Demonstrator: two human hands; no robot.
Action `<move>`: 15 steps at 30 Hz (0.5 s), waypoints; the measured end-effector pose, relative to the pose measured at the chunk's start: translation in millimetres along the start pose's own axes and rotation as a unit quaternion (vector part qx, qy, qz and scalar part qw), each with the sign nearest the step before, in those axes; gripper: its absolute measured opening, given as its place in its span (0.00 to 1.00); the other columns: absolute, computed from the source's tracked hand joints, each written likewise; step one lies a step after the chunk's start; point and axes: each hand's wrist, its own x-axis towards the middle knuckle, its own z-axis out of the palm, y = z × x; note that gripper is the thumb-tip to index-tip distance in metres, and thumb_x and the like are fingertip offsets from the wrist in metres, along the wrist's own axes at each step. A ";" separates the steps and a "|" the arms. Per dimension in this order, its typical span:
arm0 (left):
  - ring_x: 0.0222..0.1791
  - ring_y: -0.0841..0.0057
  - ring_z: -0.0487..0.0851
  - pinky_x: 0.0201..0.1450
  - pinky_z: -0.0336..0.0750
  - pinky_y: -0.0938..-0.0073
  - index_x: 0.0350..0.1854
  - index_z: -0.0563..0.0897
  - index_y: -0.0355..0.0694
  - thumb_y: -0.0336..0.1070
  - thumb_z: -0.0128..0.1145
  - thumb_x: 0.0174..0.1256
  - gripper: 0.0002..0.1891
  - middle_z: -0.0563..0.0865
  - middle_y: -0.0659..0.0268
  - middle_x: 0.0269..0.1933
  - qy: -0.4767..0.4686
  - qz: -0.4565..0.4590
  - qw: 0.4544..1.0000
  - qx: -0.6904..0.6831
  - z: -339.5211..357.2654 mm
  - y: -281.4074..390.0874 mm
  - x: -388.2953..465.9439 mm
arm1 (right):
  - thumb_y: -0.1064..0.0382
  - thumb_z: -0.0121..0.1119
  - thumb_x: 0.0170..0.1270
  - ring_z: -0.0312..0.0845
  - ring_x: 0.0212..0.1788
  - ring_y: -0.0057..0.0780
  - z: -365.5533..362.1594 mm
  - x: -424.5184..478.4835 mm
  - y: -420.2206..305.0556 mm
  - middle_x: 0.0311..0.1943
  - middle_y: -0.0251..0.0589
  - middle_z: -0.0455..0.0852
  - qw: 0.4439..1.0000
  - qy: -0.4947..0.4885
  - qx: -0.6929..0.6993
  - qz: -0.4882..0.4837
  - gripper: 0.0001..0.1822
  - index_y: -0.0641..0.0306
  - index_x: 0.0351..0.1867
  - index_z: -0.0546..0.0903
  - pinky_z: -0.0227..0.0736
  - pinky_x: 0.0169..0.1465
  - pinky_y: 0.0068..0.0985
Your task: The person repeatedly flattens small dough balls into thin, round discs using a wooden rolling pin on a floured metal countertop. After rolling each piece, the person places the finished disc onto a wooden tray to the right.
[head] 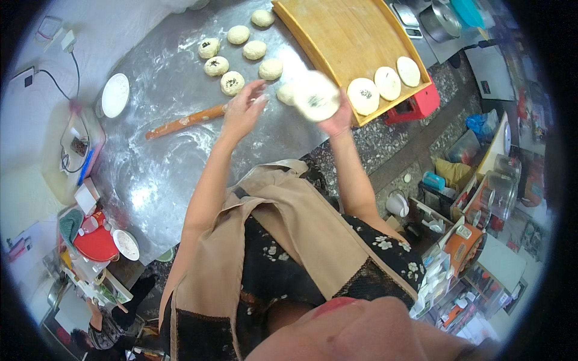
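Note:
On my right hand [339, 118] rests a flat round of dough [316, 97] with dark specks at its centre, blurred by motion; my fingers are under its edge. My left hand [246, 106] is over the steel worktop with thumb and fingers apart, holding nothing. Its near side covers one end of a wooden rolling pin [185, 122]; whether they touch is unclear. Beyond my hands lie several dough balls [254, 50], some with dark filling showing on top, such as one dough ball [232, 83]. The flat round partly hides another dough ball [285, 94].
A wooden tray [343, 31] at the right holds three flat dough rounds [364, 96] along its near end. A white bowl [115, 95] stands at the left, another bowl [126, 245] nearer. Flour streaks the steel worktop [167, 180]. Another person's arm [95, 316] shows lower left.

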 end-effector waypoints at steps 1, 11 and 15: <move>0.53 0.71 0.85 0.56 0.79 0.71 0.63 0.77 0.37 0.30 0.60 0.67 0.22 0.86 0.59 0.55 0.002 -0.020 1.000 0.015 -5.3 -6.1 -2.8 | 0.35 0.46 0.72 0.62 0.73 0.56 -10.3 9.4 -30.5 0.72 0.53 0.66 0.997 -0.057 0.049 -0.012 0.40 0.62 0.75 0.62 0.51 0.75 0.60; 0.50 0.74 0.86 0.54 0.79 0.74 0.56 0.81 0.33 0.28 0.59 0.68 0.15 0.87 0.60 0.50 0.131 -0.217 0.967 0.031 -74.5 -121.9 -81.6 | 0.56 0.57 0.72 0.77 0.62 0.43 -71.1 100.3 -165.5 0.59 0.49 0.82 0.888 0.323 -0.320 -0.066 0.22 0.69 0.61 0.76 0.67 0.71 0.45; 0.47 0.69 0.86 0.52 0.79 0.70 0.56 0.82 0.37 0.31 0.61 0.66 0.16 0.88 0.59 0.48 0.135 -0.154 0.975 0.086 -77.3 -139.5 -75.5 | 0.61 0.64 0.67 0.82 0.49 0.35 -116.8 102.3 -207.4 0.47 0.42 0.86 0.750 0.348 -0.559 -0.061 0.19 0.68 0.56 0.79 0.76 0.56 0.35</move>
